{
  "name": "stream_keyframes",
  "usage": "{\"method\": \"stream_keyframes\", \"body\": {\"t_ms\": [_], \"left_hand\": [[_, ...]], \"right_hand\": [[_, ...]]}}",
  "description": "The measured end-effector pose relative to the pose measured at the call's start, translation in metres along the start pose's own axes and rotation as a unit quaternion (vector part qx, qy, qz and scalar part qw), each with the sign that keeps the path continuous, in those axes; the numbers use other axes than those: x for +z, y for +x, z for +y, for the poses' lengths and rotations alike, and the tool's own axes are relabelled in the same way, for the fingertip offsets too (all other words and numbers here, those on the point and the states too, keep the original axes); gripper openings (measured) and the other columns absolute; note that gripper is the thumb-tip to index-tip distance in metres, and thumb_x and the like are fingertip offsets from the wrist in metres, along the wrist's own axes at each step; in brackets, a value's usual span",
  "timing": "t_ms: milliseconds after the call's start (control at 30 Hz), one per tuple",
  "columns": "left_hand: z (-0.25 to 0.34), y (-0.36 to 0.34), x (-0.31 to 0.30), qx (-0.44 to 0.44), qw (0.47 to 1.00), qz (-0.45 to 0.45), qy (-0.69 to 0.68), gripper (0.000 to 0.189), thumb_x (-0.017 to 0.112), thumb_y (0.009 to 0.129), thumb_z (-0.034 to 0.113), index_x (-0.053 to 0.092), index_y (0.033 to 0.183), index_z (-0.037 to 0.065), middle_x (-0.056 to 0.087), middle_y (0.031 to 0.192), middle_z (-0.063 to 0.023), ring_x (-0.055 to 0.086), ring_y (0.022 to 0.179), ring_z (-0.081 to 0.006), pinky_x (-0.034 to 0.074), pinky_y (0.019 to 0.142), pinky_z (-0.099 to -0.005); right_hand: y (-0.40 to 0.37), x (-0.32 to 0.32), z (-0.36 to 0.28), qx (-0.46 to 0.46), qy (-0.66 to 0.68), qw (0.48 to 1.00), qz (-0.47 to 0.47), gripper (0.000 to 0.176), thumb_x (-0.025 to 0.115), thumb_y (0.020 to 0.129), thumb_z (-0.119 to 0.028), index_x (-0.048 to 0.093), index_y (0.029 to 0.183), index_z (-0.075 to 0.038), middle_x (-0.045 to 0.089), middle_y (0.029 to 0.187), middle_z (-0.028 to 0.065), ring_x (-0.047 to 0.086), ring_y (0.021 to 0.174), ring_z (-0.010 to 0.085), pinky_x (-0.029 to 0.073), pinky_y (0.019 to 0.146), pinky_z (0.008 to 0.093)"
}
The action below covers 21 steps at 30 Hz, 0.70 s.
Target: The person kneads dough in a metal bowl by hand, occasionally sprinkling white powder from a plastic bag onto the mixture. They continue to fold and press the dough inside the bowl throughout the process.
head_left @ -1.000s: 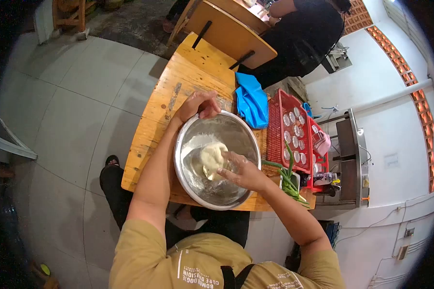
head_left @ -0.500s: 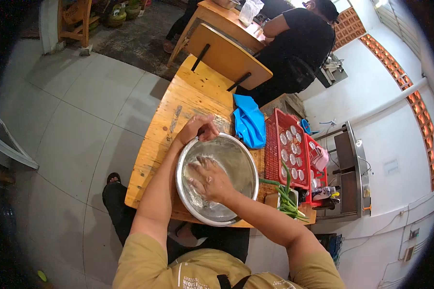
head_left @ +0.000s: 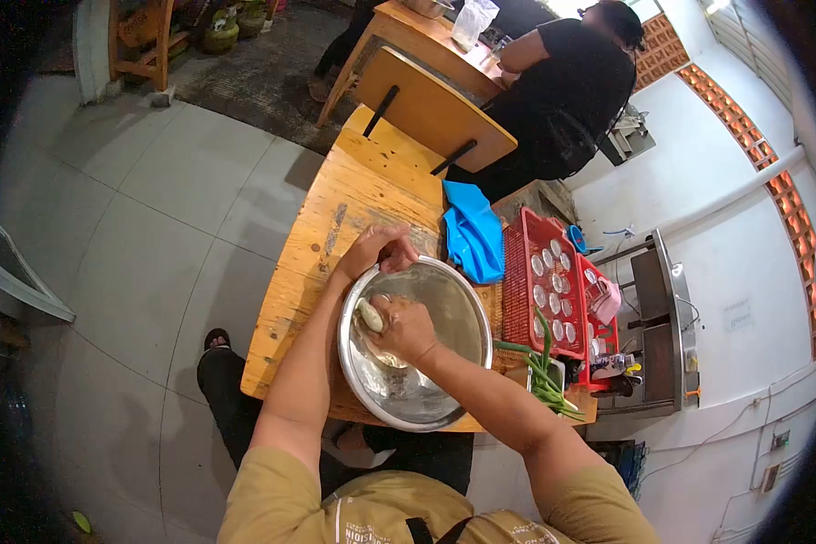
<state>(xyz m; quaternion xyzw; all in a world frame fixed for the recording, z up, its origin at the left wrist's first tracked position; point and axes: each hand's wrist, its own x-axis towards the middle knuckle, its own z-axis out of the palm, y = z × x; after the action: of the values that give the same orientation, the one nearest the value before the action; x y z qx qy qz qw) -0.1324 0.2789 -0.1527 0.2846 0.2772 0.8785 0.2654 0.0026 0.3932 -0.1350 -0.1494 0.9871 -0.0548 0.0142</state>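
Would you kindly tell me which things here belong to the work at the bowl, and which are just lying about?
In use: dough, right hand, bowl, left hand, table.

Apparently just lying about: blue sheet, red crate, cups, green stalks.

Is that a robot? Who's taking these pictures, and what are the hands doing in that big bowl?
No robot here! These are a person's bare hands, and all three pictures come from one camera worn on that person's head, looking forward and down.

In the newest one, the left hand is at the rim of a round, shiny metal bowl. Inside, the right hand is on some soft-looking, pale dough; I can't tell how tightly it's held.

The bowl sits on a yellowish wooden table, near a crumpled blue sheet, a red plastic basket with small round containers, and long green stalks.
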Motion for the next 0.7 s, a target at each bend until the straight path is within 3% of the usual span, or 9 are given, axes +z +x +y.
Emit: {"method": "stream_keyframes", "body": {"t_ms": [67,167,267,333,467,567,633,667,700], "left_hand": [[0.003,0.001,0.001,0.002,1.000,0.007,0.011,0.051,0.053,0.105,0.035,0.076,0.077,-0.001,0.057,0.054,-0.0077,0.046,0.046,-0.0102,0.033,0.046,-0.0250],[-0.001,0.000,-0.002,0.001,1.000,-0.016,0.011,0.051,0.053,0.105,0.035,0.076,0.077,-0.001,0.057,0.053,-0.0080,0.046,0.046,-0.0106,0.034,0.046,-0.0255],[0.000,0.002,-0.003,-0.001,1.000,-0.013,0.020,0.052,0.053,0.105,0.036,0.076,0.078,-0.001,0.054,0.051,-0.0077,0.045,0.045,-0.0110,0.034,0.046,-0.0260],[-0.007,0.005,-0.011,0.027,0.999,-0.012,0.011,0.053,0.052,0.106,0.038,0.076,0.078,0.000,0.052,0.049,-0.0070,0.045,0.045,-0.0111,0.034,0.047,-0.0261],[-0.005,0.006,-0.016,0.027,0.999,-0.024,0.000,0.055,0.053,0.105,0.041,0.077,0.078,-0.001,0.051,0.049,-0.0061,0.045,0.045,-0.0111,0.036,0.049,-0.0257],[-0.001,0.004,-0.013,0.017,1.000,-0.011,0.021,0.055,0.052,0.105,0.041,0.077,0.078,-0.001,0.051,0.048,-0.0055,0.046,0.045,-0.0110,0.040,0.053,-0.0247],[-0.005,0.007,-0.016,0.025,0.999,-0.010,0.030,0.055,0.052,0.105,0.041,0.077,0.079,0.000,0.050,0.047,-0.0053,0.046,0.044,-0.0110,0.042,0.056,-0.0242],[-0.006,0.007,-0.017,0.034,0.999,-0.009,0.038,0.055,0.052,0.106,0.041,0.078,0.079,0.000,0.050,0.047,-0.0050,0.045,0.044,-0.0109,0.045,0.058,-0.0237],[-0.006,0.007,-0.016,0.033,0.999,-0.011,0.039,0.055,0.052,0.106,0.041,0.078,0.079,0.000,0.050,0.047,-0.0050,0.045,0.044,-0.0109,0.045,0.058,-0.0237]], "right_hand": [[0.003,0.002,0.001,0.025,0.009,1.000,-0.006,0.042,0.076,0.080,-0.038,0.066,0.113,-0.013,0.069,0.095,0.0175,0.070,0.088,0.0347,0.055,0.078,0.0460],[-0.002,0.009,0.007,0.047,0.051,0.995,0.066,0.030,0.073,0.085,-0.038,0.066,0.097,-0.011,0.069,0.082,0.0172,0.069,0.079,0.0375,0.055,0.071,0.0481],[-0.014,-0.005,0.011,0.050,0.145,0.984,0.093,0.033,0.075,0.087,-0.038,0.068,0.101,-0.009,0.070,0.089,0.0181,0.069,0.083,0.0386,0.055,0.073,0.0463],[-0.030,-0.048,-0.003,0.028,0.207,0.978,0.023,0.033,0.078,0.087,-0.033,0.068,0.103,-0.006,0.070,0.102,0.0195,0.068,0.098,0.0371,0.054,0.083,0.0436],[-0.077,-0.073,0.011,-0.086,0.115,0.987,0.073,0.031,0.080,0.086,-0.027,0.068,0.101,-0.003,0.068,0.111,0.0188,0.062,0.114,0.0357,0.050,0.096,0.0415],[-0.095,-0.076,0.022,-0.033,0.183,0.983,0.011,0.039,0.080,0.087,-0.028,0.068,0.110,0.001,0.066,0.118,0.0180,0.056,0.124,0.0343,0.044,0.105,0.0420],[-0.097,-0.081,0.019,0.176,0.124,0.973,-0.080,0.066,0.080,0.087,-0.036,0.057,0.132,0.006,0.060,0.126,0.0246,0.055,0.124,0.0402,0.044,0.107,0.0452],[-0.096,-0.081,0.015,0.177,0.125,0.973,-0.079,0.066,0.080,0.087,-0.036,0.057,0.132,0.006,0.060,0.126,0.0246,0.055,0.124,0.0402,0.044,0.107,0.0452],[-0.093,-0.077,0.007,0.173,0.139,0.973,-0.070,0.082,0.079,0.087,-0.042,0.045,0.142,0.008,0.054,0.132,0.0315,0.053,0.125,0.0450,0.044,0.107,0.0472]]}}
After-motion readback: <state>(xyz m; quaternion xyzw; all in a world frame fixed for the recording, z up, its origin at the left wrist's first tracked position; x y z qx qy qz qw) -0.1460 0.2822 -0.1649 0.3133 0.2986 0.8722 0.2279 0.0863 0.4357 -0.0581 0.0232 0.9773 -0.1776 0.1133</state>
